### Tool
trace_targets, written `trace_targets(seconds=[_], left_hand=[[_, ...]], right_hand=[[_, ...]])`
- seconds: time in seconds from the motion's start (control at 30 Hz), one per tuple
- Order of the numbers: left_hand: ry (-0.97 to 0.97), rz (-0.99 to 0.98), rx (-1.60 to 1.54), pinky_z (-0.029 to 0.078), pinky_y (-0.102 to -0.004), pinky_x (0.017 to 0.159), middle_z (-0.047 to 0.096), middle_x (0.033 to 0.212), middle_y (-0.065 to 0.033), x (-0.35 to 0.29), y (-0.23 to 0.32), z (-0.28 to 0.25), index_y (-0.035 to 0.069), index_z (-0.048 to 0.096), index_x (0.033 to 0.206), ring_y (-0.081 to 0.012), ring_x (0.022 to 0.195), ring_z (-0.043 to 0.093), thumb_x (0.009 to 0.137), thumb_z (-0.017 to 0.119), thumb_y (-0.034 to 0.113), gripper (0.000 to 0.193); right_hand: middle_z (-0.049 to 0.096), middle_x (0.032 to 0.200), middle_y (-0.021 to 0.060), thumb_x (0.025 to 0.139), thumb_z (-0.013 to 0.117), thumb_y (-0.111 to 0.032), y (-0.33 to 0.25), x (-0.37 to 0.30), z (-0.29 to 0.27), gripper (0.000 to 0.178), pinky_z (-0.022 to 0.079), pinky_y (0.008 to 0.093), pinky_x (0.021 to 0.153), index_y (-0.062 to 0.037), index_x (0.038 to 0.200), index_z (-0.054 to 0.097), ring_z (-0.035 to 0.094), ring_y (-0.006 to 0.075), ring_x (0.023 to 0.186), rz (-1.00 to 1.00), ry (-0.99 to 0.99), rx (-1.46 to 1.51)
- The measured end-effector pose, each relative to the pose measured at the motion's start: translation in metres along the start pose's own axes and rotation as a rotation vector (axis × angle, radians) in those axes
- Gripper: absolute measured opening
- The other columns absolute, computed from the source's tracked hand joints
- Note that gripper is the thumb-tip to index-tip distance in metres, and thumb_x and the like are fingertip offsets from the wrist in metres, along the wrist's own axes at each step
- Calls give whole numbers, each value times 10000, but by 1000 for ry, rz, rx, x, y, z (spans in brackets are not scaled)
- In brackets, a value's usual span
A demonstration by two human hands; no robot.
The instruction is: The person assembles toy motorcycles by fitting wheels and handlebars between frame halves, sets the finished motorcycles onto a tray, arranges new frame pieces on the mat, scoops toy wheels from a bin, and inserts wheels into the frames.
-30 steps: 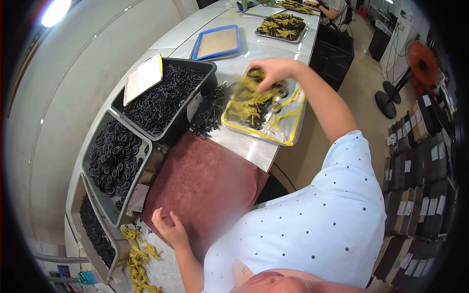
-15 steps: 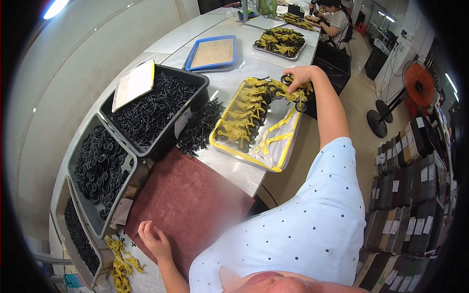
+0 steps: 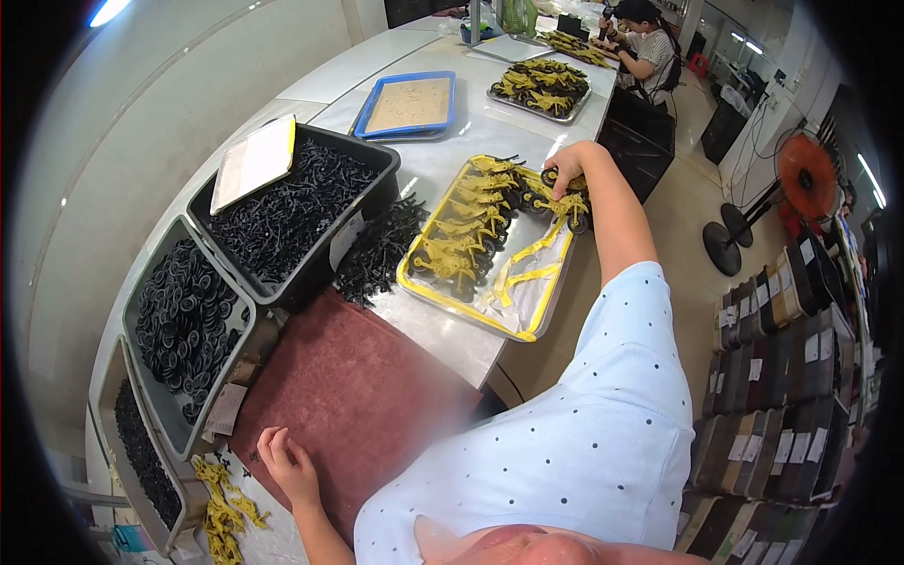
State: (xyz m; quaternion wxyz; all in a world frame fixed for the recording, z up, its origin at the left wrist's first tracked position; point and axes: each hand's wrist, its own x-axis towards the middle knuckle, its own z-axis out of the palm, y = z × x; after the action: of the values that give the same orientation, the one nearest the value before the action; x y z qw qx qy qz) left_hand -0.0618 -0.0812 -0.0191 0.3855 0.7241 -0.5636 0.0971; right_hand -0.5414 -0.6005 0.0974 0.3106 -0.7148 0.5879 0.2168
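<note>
At the far right corner of a yellow-edged tray (image 3: pixel 488 275), my right hand (image 3: pixel 571 168) pinches a yellow toy motorbike (image 3: pixel 557 204) with black wheels. Its lower part is among other pieces, so I cannot tell whether it touches the tray. A row of similar toy motorbikes (image 3: pixel 468 221) fills the tray's left side, beside loose yellow-and-white strips (image 3: pixel 521 273). My left hand (image 3: pixel 290 463) rests near the front left edge of a dark red cloth (image 3: pixel 348 367). Its fingers are loosely curled and apart, holding nothing.
On the left stand bins of thin black parts (image 3: pixel 292 207), black wheels (image 3: pixel 184 320) and small black pieces (image 3: pixel 141 452). Yellow frames (image 3: pixel 224 513) lie nearby. Farther back are a blue tray (image 3: pixel 450 99), a loaded tray (image 3: pixel 541 85) and a co-worker (image 3: pixel 650 52).
My right hand has moved slightly left and toward me, lowering the toy motorbike at the tray's corner. My left hand stays by the cloth's edge; the view has shifted slightly.
</note>
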Motion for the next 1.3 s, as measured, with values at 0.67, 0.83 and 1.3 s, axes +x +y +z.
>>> trace_targets(seconds=[0.67,0.83,1.3], left_hand=[[-28,45,25,463,-335,833,505,1142,-143,4,2,3,5,577,1000,-260,971,555,818,535,-115,221],[-35,26,29,459,-326,831,496,1142,-143,1,-6,3,5,586,954,-249,927,556,819,542,-113,184],[-54,-52,-17,456,-352,874,500,1152,-153,-2,-9,1,-2,598,907,-290,1025,537,764,554,-136,200]], right_hand=[[636,1196,67,754,803,-177,21,31,-17,644,500,395,847,-228,1324,509,613,250,1045,49,212,-170],[648,1153,71,763,777,-102,28,39,-24,591,507,397,827,-253,1287,549,620,245,1011,-48,303,-173],[658,1010,150,867,618,-38,18,16,-22,386,511,374,780,-159,1231,581,633,253,916,-356,719,94]])
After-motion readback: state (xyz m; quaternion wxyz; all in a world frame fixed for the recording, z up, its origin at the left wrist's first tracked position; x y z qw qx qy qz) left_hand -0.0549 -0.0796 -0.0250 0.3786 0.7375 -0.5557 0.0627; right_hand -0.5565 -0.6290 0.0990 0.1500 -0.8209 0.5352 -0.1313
